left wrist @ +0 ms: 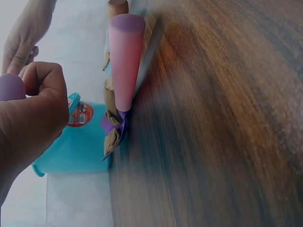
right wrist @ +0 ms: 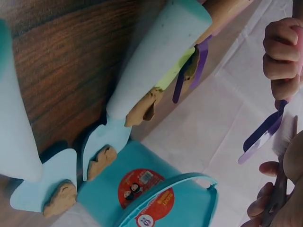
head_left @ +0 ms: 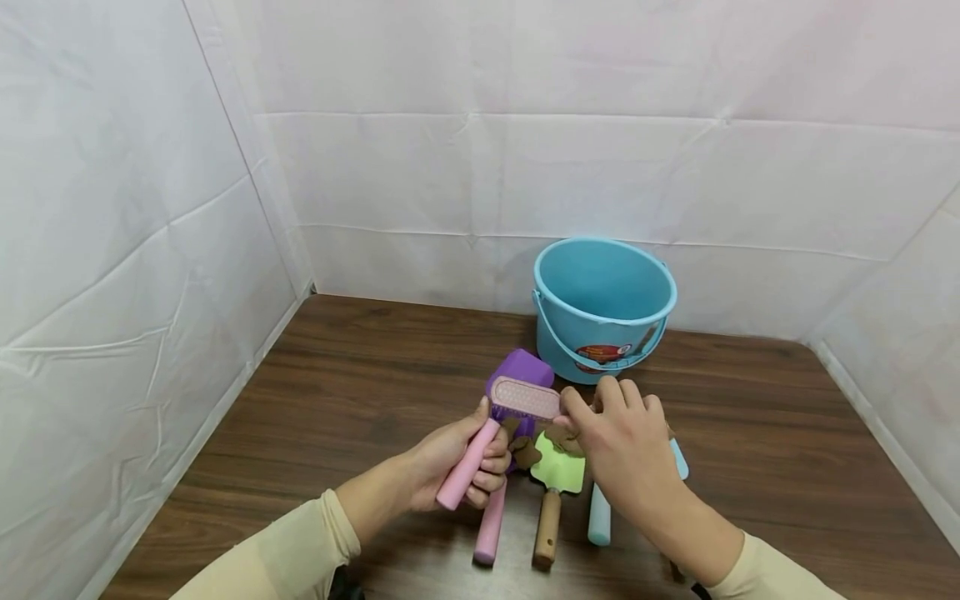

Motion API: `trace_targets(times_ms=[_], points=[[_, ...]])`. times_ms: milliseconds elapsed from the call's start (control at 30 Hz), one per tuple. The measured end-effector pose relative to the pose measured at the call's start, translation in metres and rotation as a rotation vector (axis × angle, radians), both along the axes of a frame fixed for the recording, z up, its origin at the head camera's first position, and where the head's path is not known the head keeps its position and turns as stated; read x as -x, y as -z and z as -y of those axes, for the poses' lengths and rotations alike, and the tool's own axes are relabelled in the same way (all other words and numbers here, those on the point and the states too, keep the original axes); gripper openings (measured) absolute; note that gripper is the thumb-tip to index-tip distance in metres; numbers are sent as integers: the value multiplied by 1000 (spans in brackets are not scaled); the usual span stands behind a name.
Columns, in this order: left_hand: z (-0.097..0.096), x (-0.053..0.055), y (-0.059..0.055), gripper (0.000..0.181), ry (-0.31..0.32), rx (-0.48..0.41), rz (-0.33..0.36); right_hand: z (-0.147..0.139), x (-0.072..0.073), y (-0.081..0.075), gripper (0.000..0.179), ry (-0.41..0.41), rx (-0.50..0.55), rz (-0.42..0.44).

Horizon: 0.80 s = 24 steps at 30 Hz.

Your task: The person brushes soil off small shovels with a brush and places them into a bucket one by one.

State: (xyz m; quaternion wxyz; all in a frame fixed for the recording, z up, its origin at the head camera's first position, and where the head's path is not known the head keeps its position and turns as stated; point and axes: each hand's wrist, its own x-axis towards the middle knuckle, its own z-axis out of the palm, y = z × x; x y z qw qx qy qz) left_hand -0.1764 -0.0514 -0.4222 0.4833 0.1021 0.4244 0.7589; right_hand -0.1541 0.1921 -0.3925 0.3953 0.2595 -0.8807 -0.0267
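wooden table [head_left: 375, 375] | left fingers [head_left: 491, 482] grip pink-handled purple trowel [head_left: 468, 467] | right fingers [head_left: 577, 408] hold pink brush [head_left: 527, 399], seemingly pale-bristled

Both hands [head_left: 459, 463] [head_left: 624, 435] (curled, near each other) grip.

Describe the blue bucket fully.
The blue bucket looks like plastic, open-topped and narrowing toward its base. A red label marks its side; its blue handle hangs across the front. It stands upright at the back of the table, before the white cloth. The left hand and right hand are clear of it; contact with the pale-blue trowel is unclear.
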Motion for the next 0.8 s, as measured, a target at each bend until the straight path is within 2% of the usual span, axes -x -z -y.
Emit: trace_targets(times_ms=[167,267,400,500,567,667,800], points=[[-2,-1,1,62,17,26,-23,2,0,3,54,-17,-5,21],[-3,-1,1,62,14,38,-38,2,2,2,53,-14,14,-22],[-3,-2,2,64,11,54,-61,-10,15,0,51,32,59,-61],[-3,-4,3,64,19,77,-76,-24,26,3,51,79,85,-32],[-3,-4,4,64,21,90,-76,-29,29,3,52,96,101,-14],[-4,-3,5,64,8,99,-77,-25,22,-2,53,74,119,9],[-6,-1,3,62,-7,97,-64,-3,1,-6,54,-19,104,64]])
